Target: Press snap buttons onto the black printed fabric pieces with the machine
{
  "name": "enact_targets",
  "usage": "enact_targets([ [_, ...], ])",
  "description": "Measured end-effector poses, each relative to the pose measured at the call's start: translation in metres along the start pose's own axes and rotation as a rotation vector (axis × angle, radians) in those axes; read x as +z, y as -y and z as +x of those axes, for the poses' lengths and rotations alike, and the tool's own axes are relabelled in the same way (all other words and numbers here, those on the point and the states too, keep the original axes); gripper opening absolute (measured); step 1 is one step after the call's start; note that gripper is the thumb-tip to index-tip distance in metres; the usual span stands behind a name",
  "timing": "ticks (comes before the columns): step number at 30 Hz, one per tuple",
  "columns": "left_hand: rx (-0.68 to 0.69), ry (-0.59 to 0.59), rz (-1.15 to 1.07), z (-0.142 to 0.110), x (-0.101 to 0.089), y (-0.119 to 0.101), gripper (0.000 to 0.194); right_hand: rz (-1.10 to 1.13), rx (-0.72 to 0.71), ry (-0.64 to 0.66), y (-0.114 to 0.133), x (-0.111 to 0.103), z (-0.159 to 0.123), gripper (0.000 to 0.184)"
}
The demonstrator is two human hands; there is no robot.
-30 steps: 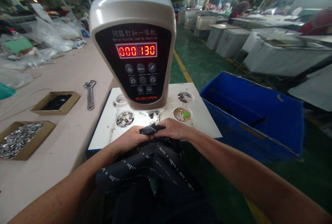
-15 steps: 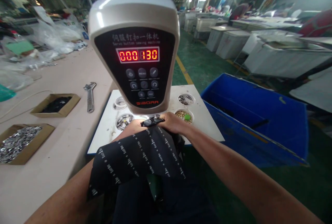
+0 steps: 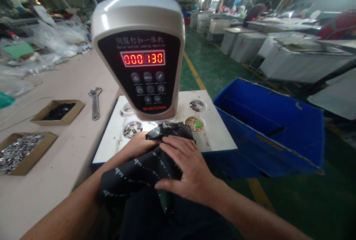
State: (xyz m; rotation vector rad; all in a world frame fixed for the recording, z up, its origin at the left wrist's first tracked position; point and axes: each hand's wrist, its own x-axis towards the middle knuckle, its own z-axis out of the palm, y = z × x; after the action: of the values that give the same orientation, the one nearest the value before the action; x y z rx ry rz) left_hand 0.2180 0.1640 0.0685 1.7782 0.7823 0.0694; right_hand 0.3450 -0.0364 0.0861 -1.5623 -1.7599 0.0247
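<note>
Dark fabric (image 3: 125, 178) with rows of white lettering drapes from below the button machine (image 3: 150, 95) down over my lap. My left hand (image 3: 140, 141) is closed on the fabric's edge near the machine's lower end; its fingertips are partly hidden by cloth. My right hand (image 3: 189, 165) lies over the fabric with its fingers stretched out and the thumb apart, touching the cloth from above. The machine's red display reads 000130. Around it, the white worktop (image 3: 219, 140) has round wells, one with small gold pieces (image 3: 191, 124), another with metal parts (image 3: 132, 130).
On the left table (image 3: 72, 136) lie an adjustable wrench (image 3: 95, 102), a cardboard box of dark pieces (image 3: 58, 113) and a box of shiny metal pieces (image 3: 23, 153). A blue bin (image 3: 294, 121) stands close on the right. People are farther back among white tables.
My right hand has let go of the fabric's edge by the machine and moved back toward me, its fingers opening over the cloth. My left hand keeps its hold.
</note>
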Motion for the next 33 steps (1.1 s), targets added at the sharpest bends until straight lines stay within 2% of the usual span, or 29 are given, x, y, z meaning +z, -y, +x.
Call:
enact_targets([
  [1,-0.023,0.002,-0.004,-0.003,0.001,-0.001,0.026,-0.014,-0.048,0.115,0.005,0.007,-0.002,0.062],
  [4,-0.086,0.039,-0.012,-0.012,0.005,-0.002,0.025,-0.062,-0.217,0.474,0.012,0.029,-0.007,0.029],
  [5,-0.096,0.06,-0.016,-0.014,0.006,-0.001,0.025,-0.082,-0.254,0.557,0.013,0.035,-0.008,0.023],
  [7,-0.103,0.092,-0.029,-0.018,0.008,0.002,0.025,-0.131,-0.27,0.632,0.015,0.044,-0.009,0.016],
  [10,-0.11,0.079,-0.018,-0.021,0.011,0.002,0.025,-0.12,-0.289,0.623,0.018,0.048,-0.009,0.017],
  [12,-0.095,0.092,0.009,-0.022,0.012,0.0,0.021,-0.03,-0.258,0.517,0.018,0.046,-0.01,0.016],
  [15,-0.059,0.13,0.036,-0.022,0.015,-0.002,0.012,0.074,-0.039,0.122,0.008,0.04,-0.011,0.014],
  [17,-0.049,0.151,0.02,-0.02,0.017,-0.001,0.013,0.04,0.1,-0.119,-0.005,0.037,-0.01,0.016],
  [19,-0.053,0.164,-0.013,-0.018,0.018,-0.001,0.023,-0.04,0.164,-0.201,-0.021,0.036,-0.006,0.029],
  [21,-0.057,0.161,-0.054,-0.016,0.017,-0.002,0.03,-0.096,0.196,-0.154,-0.037,0.037,0.0,0.045],
  [23,-0.056,0.179,-0.061,-0.016,0.016,-0.004,0.03,-0.117,0.22,-0.047,-0.049,0.038,0.004,0.055],
  [26,-0.063,0.268,-0.007,-0.017,0.017,-0.006,0.02,-0.114,0.177,0.185,-0.06,0.037,0.008,0.041],
  [28,-0.07,0.333,0.026,-0.018,0.018,-0.006,0.013,-0.063,0.106,0.291,-0.061,0.034,0.008,0.036],
  [30,-0.067,0.371,0.041,-0.019,0.019,-0.006,0.009,0.066,0.086,0.308,-0.06,0.031,0.007,0.033],
  [33,-0.052,0.376,0.028,-0.017,0.018,-0.009,0.009,0.349,0.264,0.304,-0.056,0.028,0.007,0.023],
])
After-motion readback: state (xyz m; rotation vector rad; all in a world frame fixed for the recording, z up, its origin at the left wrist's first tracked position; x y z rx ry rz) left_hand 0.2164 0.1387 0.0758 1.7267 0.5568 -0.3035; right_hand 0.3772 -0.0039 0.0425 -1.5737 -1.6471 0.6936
